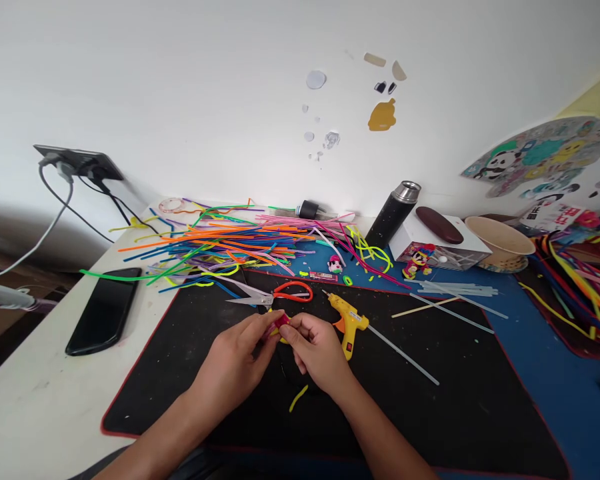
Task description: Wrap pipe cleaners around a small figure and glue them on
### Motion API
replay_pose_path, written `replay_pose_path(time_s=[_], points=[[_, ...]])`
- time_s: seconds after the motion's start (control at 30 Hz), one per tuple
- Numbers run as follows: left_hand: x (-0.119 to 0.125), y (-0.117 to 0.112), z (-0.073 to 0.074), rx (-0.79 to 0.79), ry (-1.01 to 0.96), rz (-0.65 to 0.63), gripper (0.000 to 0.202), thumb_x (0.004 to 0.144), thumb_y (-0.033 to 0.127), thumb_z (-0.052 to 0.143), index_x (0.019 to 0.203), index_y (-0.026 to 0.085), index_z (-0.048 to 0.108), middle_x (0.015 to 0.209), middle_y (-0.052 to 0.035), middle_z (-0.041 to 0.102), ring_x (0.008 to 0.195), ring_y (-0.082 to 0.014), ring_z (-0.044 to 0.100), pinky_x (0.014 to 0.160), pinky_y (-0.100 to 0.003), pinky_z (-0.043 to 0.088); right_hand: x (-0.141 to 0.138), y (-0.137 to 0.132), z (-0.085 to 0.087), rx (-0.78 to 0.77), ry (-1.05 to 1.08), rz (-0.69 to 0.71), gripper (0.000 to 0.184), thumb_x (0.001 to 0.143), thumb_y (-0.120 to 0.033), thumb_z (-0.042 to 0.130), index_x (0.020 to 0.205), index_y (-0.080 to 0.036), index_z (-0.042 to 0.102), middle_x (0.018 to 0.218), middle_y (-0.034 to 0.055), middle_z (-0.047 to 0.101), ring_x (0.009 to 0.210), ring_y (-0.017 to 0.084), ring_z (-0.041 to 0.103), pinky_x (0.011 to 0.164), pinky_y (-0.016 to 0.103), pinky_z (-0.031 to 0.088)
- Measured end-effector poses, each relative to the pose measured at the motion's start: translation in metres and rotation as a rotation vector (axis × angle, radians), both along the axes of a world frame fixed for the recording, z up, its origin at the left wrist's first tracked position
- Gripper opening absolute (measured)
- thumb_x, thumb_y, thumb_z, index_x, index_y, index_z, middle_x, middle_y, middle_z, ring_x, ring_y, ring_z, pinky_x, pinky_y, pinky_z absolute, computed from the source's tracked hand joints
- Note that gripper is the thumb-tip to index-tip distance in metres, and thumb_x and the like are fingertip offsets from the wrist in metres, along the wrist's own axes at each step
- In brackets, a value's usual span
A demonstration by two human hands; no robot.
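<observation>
Over the black mat [410, 407], my left hand [240, 350] and my right hand [320, 343] meet, both with fingers pinched on a small red and yellow craft piece [280, 321]. Fingers cover most of that piece, so its full shape is hidden. Just beyond them lie scissors with orange-red handles [293, 291], blades pointing left. A yellow glue gun [351, 323] rests right of my right hand, a clear glue stick [405, 357] extending from its back. Below my hands is a short yellow pipe cleaner piece [299, 398].
Many coloured pipe cleaners [220, 243] are heaped at the back. A phone [105, 310] lies left. Behind on the right stand a black thermos [393, 213], a small figurine [419, 261], a white box [430, 233] and a bowl [500, 243]. Loose glue sticks [460, 289] lie right.
</observation>
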State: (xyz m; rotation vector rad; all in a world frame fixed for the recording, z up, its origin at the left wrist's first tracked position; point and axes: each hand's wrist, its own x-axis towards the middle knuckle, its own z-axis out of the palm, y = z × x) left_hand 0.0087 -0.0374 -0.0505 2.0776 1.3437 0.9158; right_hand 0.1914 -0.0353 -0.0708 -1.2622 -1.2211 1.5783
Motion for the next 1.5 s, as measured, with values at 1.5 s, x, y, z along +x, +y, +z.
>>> replay_pose_path(time_s=[1.5], points=[[0.009,-0.004,-0.019,0.051,-0.012,0.144,0.005,0.095,0.028,0.065,0.097,0.024,0.067,0.081,-0.0014,0.076,0.069,-0.0188,0.073,0.065,-0.026,0.054,-0.01,-0.008,-0.001,0.102,-0.144,-0.179,0.034,0.089,-0.048,0.067,0.068,-0.023,0.057,0.047,-0.008,0.039,0.043,0.011,0.034,0.043,0.025,0.026]])
